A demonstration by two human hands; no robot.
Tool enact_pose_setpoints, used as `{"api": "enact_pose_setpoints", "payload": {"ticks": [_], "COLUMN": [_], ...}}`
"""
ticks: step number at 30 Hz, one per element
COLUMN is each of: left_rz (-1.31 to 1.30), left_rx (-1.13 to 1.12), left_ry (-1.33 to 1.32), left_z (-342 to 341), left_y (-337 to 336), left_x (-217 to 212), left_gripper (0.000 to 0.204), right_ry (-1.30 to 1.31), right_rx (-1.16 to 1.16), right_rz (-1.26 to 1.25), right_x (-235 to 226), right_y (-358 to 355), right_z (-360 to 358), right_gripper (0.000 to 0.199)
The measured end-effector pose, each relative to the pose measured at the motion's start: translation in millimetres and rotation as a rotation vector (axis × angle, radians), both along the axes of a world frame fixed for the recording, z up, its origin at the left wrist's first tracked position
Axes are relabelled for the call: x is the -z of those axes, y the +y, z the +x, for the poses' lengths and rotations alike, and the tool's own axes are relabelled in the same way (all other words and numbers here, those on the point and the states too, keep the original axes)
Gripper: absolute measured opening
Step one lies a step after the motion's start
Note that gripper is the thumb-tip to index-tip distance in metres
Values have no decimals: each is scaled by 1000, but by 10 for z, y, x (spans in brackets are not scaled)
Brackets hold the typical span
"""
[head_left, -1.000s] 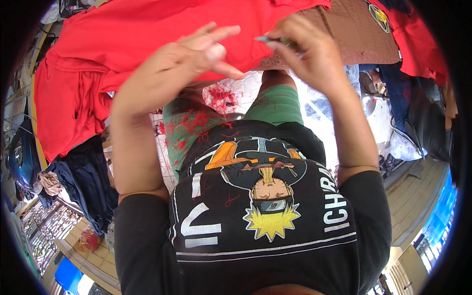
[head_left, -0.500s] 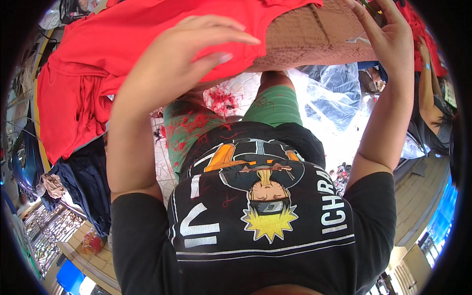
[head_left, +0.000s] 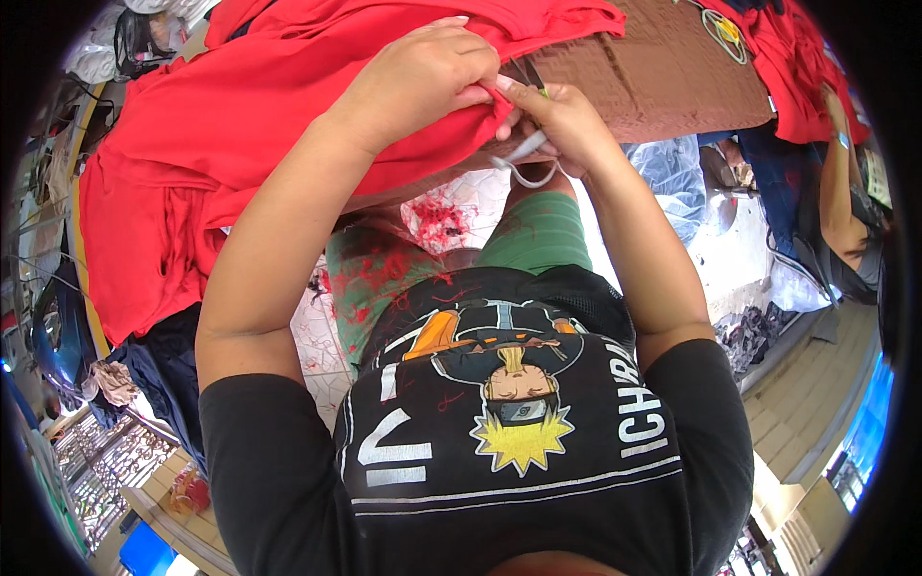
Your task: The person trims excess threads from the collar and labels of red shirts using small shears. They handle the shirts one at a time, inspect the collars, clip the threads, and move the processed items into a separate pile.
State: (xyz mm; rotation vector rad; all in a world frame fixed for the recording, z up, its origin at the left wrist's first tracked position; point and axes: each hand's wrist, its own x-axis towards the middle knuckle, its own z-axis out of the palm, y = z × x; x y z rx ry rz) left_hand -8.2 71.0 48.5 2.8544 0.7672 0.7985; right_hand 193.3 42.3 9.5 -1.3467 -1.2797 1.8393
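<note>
Navy cloth [head_left: 163, 379]: one piece, hung down at far left below the desk edge. Red garment [head_left: 288, 125]: one, spread in folds across the left and middle of the desk, its left part drooping over the edge. Left hand [head_left: 432, 72]: bent over the garment, fingers curled together, pinching fabric near its near right edge. Red scraps [head_left: 442, 219]: loose bits, lying beneath the desk and scattered over the green shorts [head_left: 533, 230]. Dark-bladed tool [head_left: 526, 72]: one, held in the right hand, blades pointing away. White strip [head_left: 528, 149]: one, looped below the same hand. Right hand [head_left: 569, 125]: fingers closed around the tool, thumb side next to the garment edge. Desk [head_left: 663, 82]: brown patterned cover, bare at right. Coiled cord [head_left: 722, 38]: pale, with a yellow part, on the desk. Red cloth [head_left: 792, 72]: far right, another person's arm [head_left: 840, 187] beside it.
</note>
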Motion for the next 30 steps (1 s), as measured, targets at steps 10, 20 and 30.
{"api": "enact_pose_setpoints", "payload": {"ticks": [10,20,30], "left_rz": [244,295,-61], "left_rx": [-114,-347,-516], "left_ry": [-74,-345,-513], "left_z": [-199,-163,-16], "left_y": [-225,-433,-796], "left_x": [-177,24,315], "left_gripper": [21,28,28], "right_ry": [-307,537,506], "right_rx": [-15,354,321], "right_rz": [617,115,23], "right_x": [-143,-198,-78], "right_y": [-12,-65,-223], "right_z": [-182,-171,-206], "right_gripper": [24,16,20]}}
